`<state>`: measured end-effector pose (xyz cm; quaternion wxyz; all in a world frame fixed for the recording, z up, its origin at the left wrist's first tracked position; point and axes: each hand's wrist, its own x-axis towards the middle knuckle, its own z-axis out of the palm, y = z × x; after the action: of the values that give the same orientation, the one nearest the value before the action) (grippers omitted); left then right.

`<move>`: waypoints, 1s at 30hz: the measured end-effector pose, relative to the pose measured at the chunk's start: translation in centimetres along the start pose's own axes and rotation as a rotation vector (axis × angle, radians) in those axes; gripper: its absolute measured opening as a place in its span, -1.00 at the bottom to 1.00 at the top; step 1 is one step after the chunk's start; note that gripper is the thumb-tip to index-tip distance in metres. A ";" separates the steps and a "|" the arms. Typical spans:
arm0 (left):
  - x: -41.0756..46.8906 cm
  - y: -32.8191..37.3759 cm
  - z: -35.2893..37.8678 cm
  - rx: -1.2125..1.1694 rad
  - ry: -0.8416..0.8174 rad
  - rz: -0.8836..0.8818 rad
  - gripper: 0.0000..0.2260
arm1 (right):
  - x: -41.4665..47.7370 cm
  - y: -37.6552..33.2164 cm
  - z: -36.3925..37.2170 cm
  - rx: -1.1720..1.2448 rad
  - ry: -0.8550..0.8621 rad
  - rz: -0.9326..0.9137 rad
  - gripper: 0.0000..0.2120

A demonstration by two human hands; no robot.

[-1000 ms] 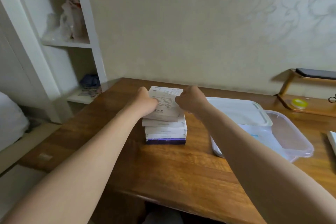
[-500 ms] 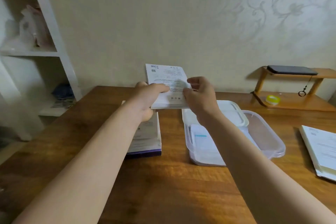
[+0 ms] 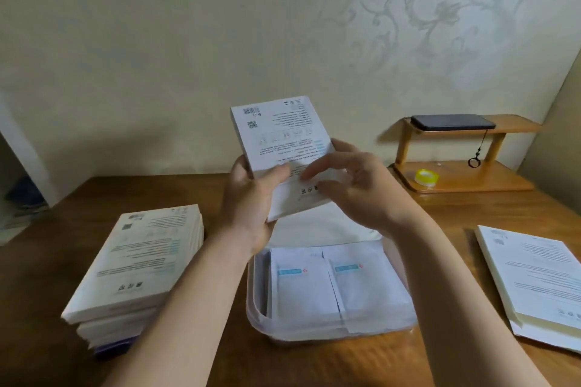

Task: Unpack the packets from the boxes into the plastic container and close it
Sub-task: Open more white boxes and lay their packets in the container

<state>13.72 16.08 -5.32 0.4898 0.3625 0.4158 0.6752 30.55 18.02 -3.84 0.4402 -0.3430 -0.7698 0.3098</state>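
Observation:
A flat white printed box (image 3: 279, 132) is held up over the clear plastic container (image 3: 256, 308). My left hand (image 3: 251, 204) grips the box's lower left edge, thumb across its face. My right hand (image 3: 355, 192) touches the box's lower right end with curled fingers, at what looks like its flap. Inside the container lie two white packets (image 3: 333, 289) side by side, each with a light-blue label. The container's lid (image 3: 314, 228) lies behind it, mostly hidden by my hands. A stack of several white boxes (image 3: 141, 261) stands at the left.
An opened white box (image 3: 534, 280) lies at the table's right edge. At the back right stands a small wooden shelf (image 3: 465, 179) with a dark phone (image 3: 452, 122) on top and a yellow tape roll (image 3: 426, 177) below. The wall is close behind.
The box taken from the left stack has been carried right and raised over the container. It is now tilted upright, and my right hand has shifted to its lower end.

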 end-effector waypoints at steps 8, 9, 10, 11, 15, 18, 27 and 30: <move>1.0 -1.3 0.3 -0.027 0.006 0.030 -0.71 | 1.4 1.5 -0.3 -0.069 -0.035 0.018 -0.68; 1.1 -1.5 0.3 -0.036 0.007 0.029 -0.71 | 1.6 1.6 -0.3 -0.086 -0.040 0.018 -0.68; 1.3 -1.6 0.4 -0.043 0.009 0.028 -0.71 | 1.9 1.7 -0.3 -0.097 -0.048 0.015 -0.70; 1.5 -1.6 0.3 -0.048 0.012 0.024 -0.70 | 2.0 1.7 -0.3 -0.098 -0.060 0.014 -0.71; 2.2 -1.3 0.1 -0.043 -0.004 0.021 -0.68 | 2.4 1.8 -0.8 -0.100 -0.125 0.036 -0.73; 2.5 -1.5 0.1 -0.045 -0.009 0.017 -0.68 | 2.5 1.7 -0.8 -0.133 -0.143 0.032 -0.75; 2.1 -1.0 0.0 -0.014 -0.020 0.011 -0.69 | 2.2 0.8 0.0 -0.280 0.021 0.047 -0.82; 2.0 -1.1 0.1 -0.004 -0.012 0.010 -0.71 | 2.0 0.2 0.2 -0.384 0.010 0.026 -0.77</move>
<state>13.68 18.25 -6.08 0.4894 0.3677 0.4098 0.6763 29.67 19.73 -3.18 0.3665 -0.4323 -0.8080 0.1612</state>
